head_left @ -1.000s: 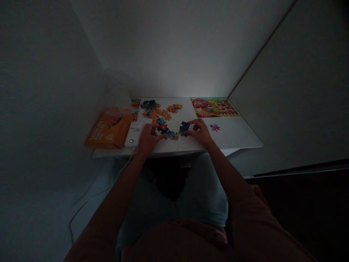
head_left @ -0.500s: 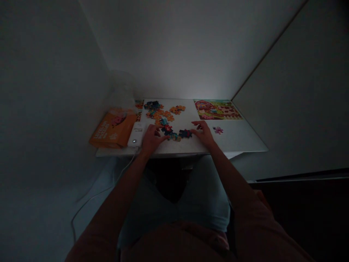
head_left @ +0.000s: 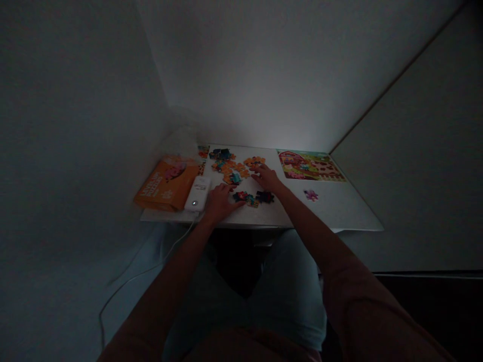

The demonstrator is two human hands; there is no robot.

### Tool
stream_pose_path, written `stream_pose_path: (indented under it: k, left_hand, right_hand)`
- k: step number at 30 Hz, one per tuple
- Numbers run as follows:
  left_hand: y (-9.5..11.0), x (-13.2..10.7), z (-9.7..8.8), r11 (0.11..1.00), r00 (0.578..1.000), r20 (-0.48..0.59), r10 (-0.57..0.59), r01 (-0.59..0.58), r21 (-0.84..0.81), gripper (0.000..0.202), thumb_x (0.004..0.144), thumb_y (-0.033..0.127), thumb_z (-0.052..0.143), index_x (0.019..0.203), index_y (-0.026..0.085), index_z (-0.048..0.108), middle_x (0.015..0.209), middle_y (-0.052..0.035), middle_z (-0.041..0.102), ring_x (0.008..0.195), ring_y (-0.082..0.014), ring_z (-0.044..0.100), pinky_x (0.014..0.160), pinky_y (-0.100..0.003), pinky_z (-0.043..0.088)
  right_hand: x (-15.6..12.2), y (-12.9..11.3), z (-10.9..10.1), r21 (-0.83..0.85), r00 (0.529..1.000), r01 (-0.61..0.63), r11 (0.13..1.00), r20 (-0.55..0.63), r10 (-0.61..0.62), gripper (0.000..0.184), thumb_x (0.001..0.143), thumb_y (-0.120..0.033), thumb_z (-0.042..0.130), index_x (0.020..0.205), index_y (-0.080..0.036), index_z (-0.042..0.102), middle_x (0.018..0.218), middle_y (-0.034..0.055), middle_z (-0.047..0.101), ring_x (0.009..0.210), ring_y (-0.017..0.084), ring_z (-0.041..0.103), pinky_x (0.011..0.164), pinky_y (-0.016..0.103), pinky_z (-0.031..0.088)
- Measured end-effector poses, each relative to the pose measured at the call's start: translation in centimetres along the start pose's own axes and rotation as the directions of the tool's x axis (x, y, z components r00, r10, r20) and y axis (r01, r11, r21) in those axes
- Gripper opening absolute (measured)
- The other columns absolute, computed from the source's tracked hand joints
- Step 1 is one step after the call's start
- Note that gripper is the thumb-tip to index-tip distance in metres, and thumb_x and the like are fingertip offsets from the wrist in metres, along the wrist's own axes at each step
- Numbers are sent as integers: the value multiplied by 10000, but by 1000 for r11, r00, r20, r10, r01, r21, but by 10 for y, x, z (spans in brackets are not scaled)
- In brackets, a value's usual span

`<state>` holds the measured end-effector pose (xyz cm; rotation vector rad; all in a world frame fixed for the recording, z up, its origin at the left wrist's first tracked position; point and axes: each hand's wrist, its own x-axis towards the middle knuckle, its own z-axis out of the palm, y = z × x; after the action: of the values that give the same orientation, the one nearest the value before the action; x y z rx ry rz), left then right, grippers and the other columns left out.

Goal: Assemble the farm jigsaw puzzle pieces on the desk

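Dimly lit, a narrow white rectangular desk [head_left: 287, 213] crosses the middle of the frame, with multicoloured jigsaw pieces spread over its centre and left part. At the centre, slightly left, the left hand [head_left: 219, 203] rests by a short run of red, teal and yellow puzzle pieces [head_left: 246, 198]; its thumb and fingers are apart, the thumb tip at the near edge of the run. Just right of that run lies a dark navy puzzle piece with a touch of red [head_left: 265, 197]; whether the two interlock cannot be told.

Farther up the frame, the right hand [head_left: 266, 178] reaches over the desk, its fingers apart and their tips beside a small orange clump of puzzle pieces [head_left: 254, 161]; contact is too dark to make out. Left of it spreads a loose heap of orange puzzle pieces [head_left: 241, 170], with dark blue puzzle pieces [head_left: 223, 154] at its upper left end and a teal piece [head_left: 235, 177] at its lower end.

Left of centre, an orange cardboard puzzle box [head_left: 166, 187] sits beside a white oblong device with a round button [head_left: 198, 193]. Right of centre, a colourful farm picture with a red barn [head_left: 311, 165] lies flat, and below it a single pink-purple puzzle piece [head_left: 311, 195].
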<state>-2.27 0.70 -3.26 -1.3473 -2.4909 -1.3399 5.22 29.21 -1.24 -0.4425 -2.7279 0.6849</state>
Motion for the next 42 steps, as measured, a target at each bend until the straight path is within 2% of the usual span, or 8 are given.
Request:
stream_pose_path:
  k: [5, 10, 15, 20, 24, 28, 35, 42]
  left_hand:
    - [7, -1, -3, 997, 999, 44, -27, 24, 80, 638, 888, 515, 1007, 1402, 213, 781, 1261, -139, 787, 1224, -388, 722, 1080, -523, 522]
    - [16, -2, -6, 986, 995, 87, -53, 38, 165, 628, 965, 543, 942, 1451, 198, 742, 1332, -134, 780, 1301, -361, 708, 1120, -505, 513]
    - [15, -2, -5, 987, 996, 70, -52, 40, 159, 557, 1002, 539, 903, 1423, 212, 740, 1329, -135, 783, 1271, -354, 727, 1108, -502, 528]
    - [2, 1, 1, 994, 1000, -10, -5, 7, 113, 494, 1025, 571, 860, 1349, 215, 747, 1239, -136, 775, 1190, -356, 734, 1071, -512, 563]
    - [-8, 7, 4, 997, 995, -64, -72, 72, 11, 436, 1049, 503, 810, 1362, 213, 723, 1280, -143, 739, 1051, -305, 743, 1011, -488, 613]
    - [-6, 22, 3, 980, 981, -58, -184, 188, 68, 555, 1062, 476, 762, 1505, 159, 656, 1460, -218, 647, 974, -287, 743, 1046, -522, 632]
    - [14, 57, -8, 888, 962, 75, -263, 211, 409, 628, 1058, 576, 754, 1548, 192, 675, 1741, -259, 462, 1336, -454, 724, 1114, -553, 609]
    - [19, 67, -12, 883, 964, 69, -258, 207, 422, 532, 1083, 626, 713, 1418, 213, 731, 1594, -206, 640, 1278, -408, 747, 1039, -501, 616]
  right_hand:
    - [40, -3, 13, 57, 997, -4, 998, 78, -1, 459, 853, -369, 1025, 1257, -247, 846, 1443, 195, 731, 1213, 366, 760, 1116, 542, 607]
    - [42, 7, 11, 178, 995, -22, 984, 98, 5, 504, 771, -378, 1035, 1160, -202, 768, 1217, 145, 782, 927, 271, 752, 894, 443, 648]
    - [5, 20, -8, 294, 1000, -10, 956, 1, 10, 382, 980, -507, 810, 1240, -236, 739, 1130, 82, 794, 861, 223, 701, 837, 399, 613]
    - [-74, 37, -30, 404, 965, 94, 910, -262, 17, 461, 915, -702, 858, 1051, -262, 842, 1068, 88, 760, 891, 240, 655, 839, 407, 575]
    - [-118, 47, -33, 496, 950, 16, 868, -278, 142, 523, 950, -764, 797, 1112, -268, 839, 998, 76, 803, 840, 243, 682, 801, 406, 585]
    - [-123, 53, -25, 528, 948, -26, 849, -257, 188, 556, 958, -752, 770, 1211, -262, 839, 932, 68, 805, 778, 236, 689, 774, 408, 607]
    - [-114, 57, -23, 541, 956, 9, 841, -250, 151, 606, 831, -577, 884, 1357, -281, 835, 1384, 128, 779, 839, 206, 693, 804, 423, 641]
    - [-116, 53, -29, 574, 938, -56, 817, -250, 240, 534, 879, -619, 833, 1262, -248, 850, 894, 59, 775, 757, 224, 651, 731, 394, 578]
